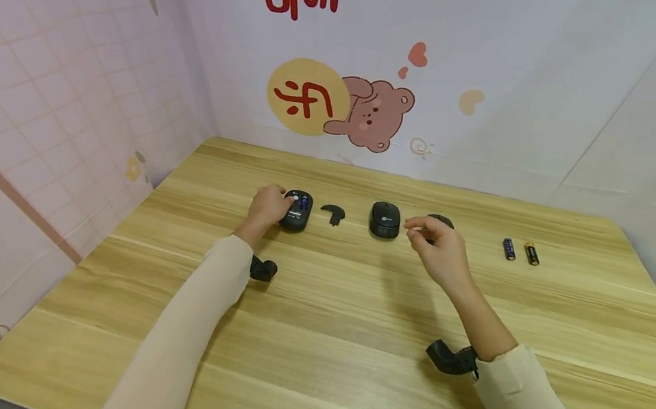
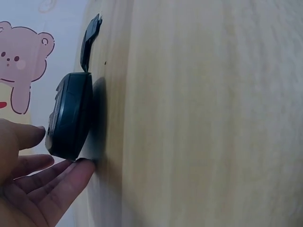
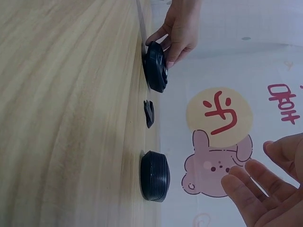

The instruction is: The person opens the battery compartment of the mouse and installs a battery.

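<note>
On the left of the table, my left hand (image 1: 269,206) grips the side of an overturned black computer mouse (image 1: 295,219), thumb on its upturned underside and fingers at its edge. The mouse's battery bay is uncovered, and a blue battery (image 1: 304,202) shows in it. Just right of it lies a loose black battery cover (image 1: 335,215). My right hand (image 1: 441,252) hovers over the table with relaxed fingers and nothing in them, beside a second black mouse (image 1: 385,219) that sits upright. In the right wrist view, the right hand's fingers (image 3: 270,189) are spread apart.
Partly hidden behind my right hand is a dark rounded object (image 1: 441,219). Farther right lie a blue battery (image 1: 509,249) and a black-and-orange battery (image 1: 532,253). The wooden table (image 1: 334,343) ends at a printed cloth backdrop (image 1: 506,83) at the back.
</note>
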A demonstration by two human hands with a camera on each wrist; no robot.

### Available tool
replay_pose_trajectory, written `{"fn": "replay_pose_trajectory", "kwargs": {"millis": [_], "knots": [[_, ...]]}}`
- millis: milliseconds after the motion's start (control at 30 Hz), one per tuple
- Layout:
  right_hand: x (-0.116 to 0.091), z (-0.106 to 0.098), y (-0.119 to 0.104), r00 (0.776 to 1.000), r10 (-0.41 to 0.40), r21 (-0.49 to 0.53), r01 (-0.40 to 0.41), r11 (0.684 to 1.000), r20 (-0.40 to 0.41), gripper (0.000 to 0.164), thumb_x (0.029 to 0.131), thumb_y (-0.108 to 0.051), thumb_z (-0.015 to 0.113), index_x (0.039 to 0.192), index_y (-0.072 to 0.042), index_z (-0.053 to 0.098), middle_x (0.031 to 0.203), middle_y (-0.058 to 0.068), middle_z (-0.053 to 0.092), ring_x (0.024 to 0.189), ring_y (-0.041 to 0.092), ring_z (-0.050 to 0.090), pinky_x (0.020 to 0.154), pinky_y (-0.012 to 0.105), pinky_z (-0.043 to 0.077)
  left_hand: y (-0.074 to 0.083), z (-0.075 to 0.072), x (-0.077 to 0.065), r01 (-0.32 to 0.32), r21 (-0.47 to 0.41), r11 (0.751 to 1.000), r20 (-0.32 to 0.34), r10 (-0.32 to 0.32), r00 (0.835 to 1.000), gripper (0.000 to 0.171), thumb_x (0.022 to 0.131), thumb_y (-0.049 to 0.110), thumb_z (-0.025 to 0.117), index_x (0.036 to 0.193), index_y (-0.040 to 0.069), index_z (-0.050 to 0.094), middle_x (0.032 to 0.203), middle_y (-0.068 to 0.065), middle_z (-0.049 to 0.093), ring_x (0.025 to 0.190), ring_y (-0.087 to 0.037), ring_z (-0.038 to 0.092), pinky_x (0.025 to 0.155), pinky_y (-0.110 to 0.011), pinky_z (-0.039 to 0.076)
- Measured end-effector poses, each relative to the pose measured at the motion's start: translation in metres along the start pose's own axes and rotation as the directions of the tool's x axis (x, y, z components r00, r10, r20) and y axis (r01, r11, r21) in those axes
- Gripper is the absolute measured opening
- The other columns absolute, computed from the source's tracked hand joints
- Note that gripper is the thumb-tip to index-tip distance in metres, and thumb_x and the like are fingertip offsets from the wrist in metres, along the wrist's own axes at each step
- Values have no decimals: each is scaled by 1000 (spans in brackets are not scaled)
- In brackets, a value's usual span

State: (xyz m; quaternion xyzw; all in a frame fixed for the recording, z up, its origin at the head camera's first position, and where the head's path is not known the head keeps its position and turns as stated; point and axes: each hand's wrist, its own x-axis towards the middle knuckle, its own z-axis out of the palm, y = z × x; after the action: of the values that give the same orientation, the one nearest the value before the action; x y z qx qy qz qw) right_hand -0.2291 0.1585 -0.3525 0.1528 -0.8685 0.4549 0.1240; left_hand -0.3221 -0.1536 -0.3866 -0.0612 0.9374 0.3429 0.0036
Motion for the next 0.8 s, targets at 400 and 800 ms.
{"fn": "replay_pose_trajectory", "kwargs": {"millis": [400, 800], "knots": [[13, 0, 3, 997, 66, -43, -64, 997, 29, 19, 91, -10, 58, 109, -4, 64, 106, 16, 63, 90, 28, 62, 60, 33, 50, 13, -12, -4, -52, -38, 998, -306, 38, 951, 27, 93, 16, 53, 113, 2, 64, 100, -11, 67, 78, -22, 61, 61, -36, 51], [36, 11, 14, 986, 158, -48, -155, 987, 61, 26, 92, -13, 57, 115, -1, 60, 116, 17, 59, 99, 31, 59, 74, 43, 53, 60, 11, -28, -373, 110, 921, -345, 387, 855, 29, 95, 29, 53, 88, 4, 67, 70, -6, 62, 60, -18, 58, 53, -28, 49]]}}
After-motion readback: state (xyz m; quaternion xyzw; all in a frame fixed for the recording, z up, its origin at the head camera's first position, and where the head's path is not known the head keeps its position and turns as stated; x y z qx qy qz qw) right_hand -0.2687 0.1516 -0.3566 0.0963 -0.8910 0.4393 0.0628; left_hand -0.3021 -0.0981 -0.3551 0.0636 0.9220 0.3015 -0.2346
